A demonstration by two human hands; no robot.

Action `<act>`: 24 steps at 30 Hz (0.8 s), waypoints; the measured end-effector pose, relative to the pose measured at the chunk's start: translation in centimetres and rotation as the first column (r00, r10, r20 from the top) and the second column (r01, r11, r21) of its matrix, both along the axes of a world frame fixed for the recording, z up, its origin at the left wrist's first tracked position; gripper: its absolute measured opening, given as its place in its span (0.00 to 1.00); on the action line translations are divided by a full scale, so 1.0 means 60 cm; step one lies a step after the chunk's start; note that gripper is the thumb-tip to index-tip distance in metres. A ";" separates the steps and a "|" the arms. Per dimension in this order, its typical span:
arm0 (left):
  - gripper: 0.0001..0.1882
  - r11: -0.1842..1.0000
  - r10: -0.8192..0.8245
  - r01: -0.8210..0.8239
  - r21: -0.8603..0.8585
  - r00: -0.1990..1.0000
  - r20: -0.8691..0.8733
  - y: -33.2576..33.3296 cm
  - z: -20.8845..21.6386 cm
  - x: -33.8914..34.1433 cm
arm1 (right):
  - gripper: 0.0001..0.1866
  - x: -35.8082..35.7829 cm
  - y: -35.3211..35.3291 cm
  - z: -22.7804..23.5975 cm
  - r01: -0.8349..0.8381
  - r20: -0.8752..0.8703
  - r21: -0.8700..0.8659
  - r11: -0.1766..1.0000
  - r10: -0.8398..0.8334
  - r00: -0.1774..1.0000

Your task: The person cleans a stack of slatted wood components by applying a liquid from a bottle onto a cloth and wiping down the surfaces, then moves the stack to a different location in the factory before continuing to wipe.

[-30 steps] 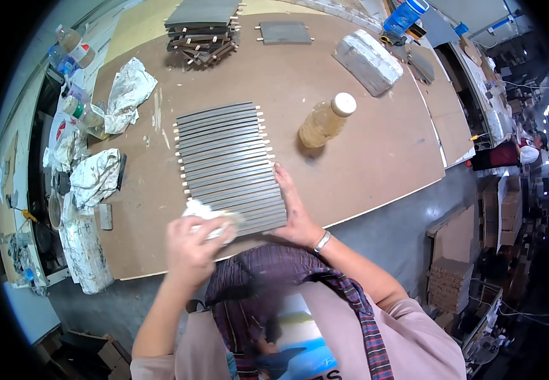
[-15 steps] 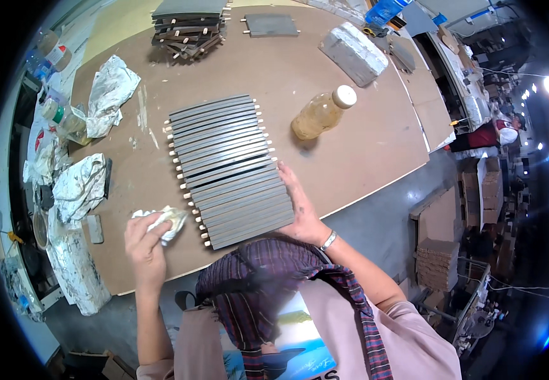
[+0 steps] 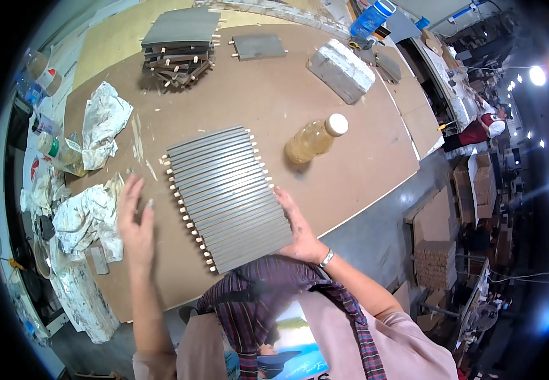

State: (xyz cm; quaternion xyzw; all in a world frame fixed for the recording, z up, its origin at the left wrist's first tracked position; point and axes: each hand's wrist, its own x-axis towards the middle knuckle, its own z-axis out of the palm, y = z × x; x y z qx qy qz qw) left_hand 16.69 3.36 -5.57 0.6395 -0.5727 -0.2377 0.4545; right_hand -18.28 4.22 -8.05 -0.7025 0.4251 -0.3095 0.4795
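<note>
A row of grey wooden slats with pale dowel ends [image 3: 227,202] lies side by side on the brown-covered table before me. My right hand [image 3: 298,231] rests along the right edge of the near slats, its fingers stretched out against their ends. To the left of the slats, my left hand [image 3: 138,228] is raised with fingers apart and holds nothing. Beside it is a crumpled, stained white rag [image 3: 88,218]. Right of the slats stands a clear bottle of yellowish liquid [image 3: 309,142] with a white cap.
Far left, a stack of slatted panels [image 3: 179,47] stands near a single grey panel [image 3: 258,47]. A wrapped block [image 3: 342,69] lies at the far right. Another rag [image 3: 105,123] and several bottles, one green-capped [image 3: 59,153], line the left side. A person [image 3: 480,130] stands beyond.
My left hand has let go of the white rag and opened, moving slightly left. The gap between the slats has closed. My right hand stays at their right edge.
</note>
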 end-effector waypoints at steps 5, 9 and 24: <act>0.33 0.999 0.035 -0.009 0.039 0.700 -0.713 -0.068 -0.093 -0.072 | 0.62 -0.013 -0.004 -0.002 -0.079 -0.050 0.043 0.996 0.081 0.995; 0.31 0.996 -0.030 0.086 0.025 0.573 -0.819 -0.073 -0.138 -0.081 | 0.63 -0.035 -0.030 0.019 -0.151 0.338 0.376 0.914 0.016 0.941; 0.36 0.999 -0.020 -0.013 -0.043 0.735 -0.677 -0.075 -0.171 -0.065 | 0.45 0.084 -0.228 -0.043 -0.131 0.493 0.290 0.948 -0.030 0.869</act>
